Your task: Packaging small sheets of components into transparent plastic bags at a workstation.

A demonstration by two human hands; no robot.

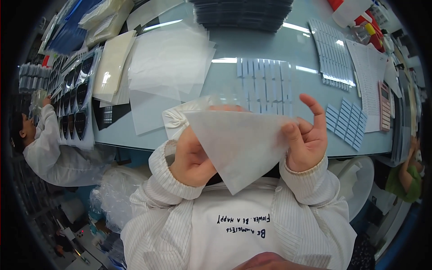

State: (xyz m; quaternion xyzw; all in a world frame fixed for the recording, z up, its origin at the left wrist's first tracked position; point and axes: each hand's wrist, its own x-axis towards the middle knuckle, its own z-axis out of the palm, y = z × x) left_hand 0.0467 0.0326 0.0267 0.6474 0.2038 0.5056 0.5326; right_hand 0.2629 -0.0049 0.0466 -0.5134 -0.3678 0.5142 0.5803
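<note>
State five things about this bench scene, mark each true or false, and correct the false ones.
1. The right hand holds the raised sheet near its right corner. True.
2. The left hand lies flat on top of the loose sheets. False: it is at the raised sheet, partly hidden behind it.
3. The calculator is pink and lies toward the right end of the table. True.
4. The cream pack lies to the right of the loose sheets. False: it lies to their left.
5. The jacket is plain black. False: it is white with thin stripes.
</note>
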